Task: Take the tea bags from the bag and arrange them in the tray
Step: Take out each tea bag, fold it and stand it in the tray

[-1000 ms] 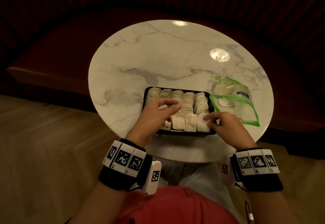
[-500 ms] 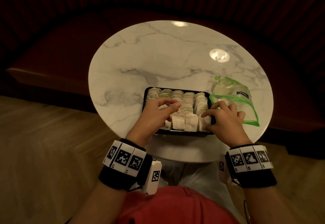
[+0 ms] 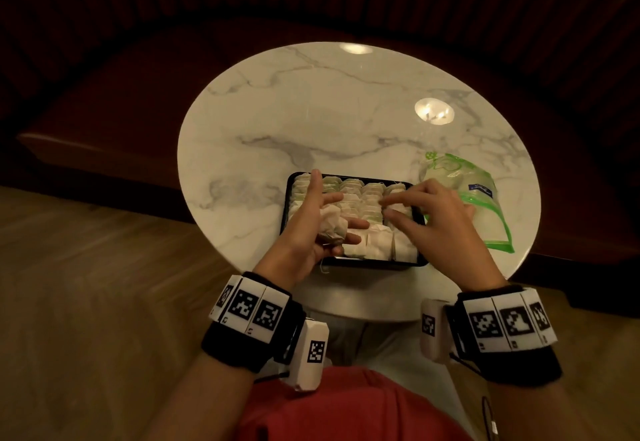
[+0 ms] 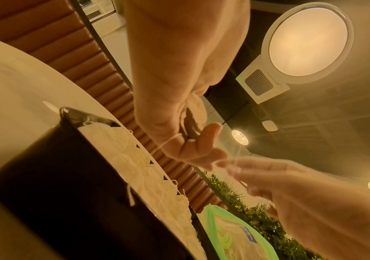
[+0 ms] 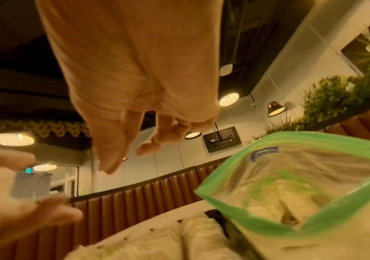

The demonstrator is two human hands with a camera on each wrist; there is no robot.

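A black tray (image 3: 377, 264) near the table's front edge is packed with rows of pale tea bags (image 3: 367, 198). My left hand (image 3: 322, 215) hovers over the tray's left side, palm turned up. It holds a crumpled tea bag (image 3: 332, 227), and its index finger points away from me. In the left wrist view that tea bag (image 4: 197, 109) sits tucked against the palm, its string trailing. My right hand (image 3: 408, 208) hangs over the tray's right columns with fingers spread and nothing in it. The green-edged zip bag (image 3: 485, 212) lies right of the tray, mouth open toward me, with tea bags (image 5: 275, 202) inside.
The round marble table (image 3: 311, 111) is bare behind and left of the tray. A dark red padded bench curves round its far side. Wooden floor lies to my left, below the table edge.
My left hand has lifted off the tray's front-left rows and turned palm up with a tea bag in it. My right hand has moved from the front-right corner further over the tray.
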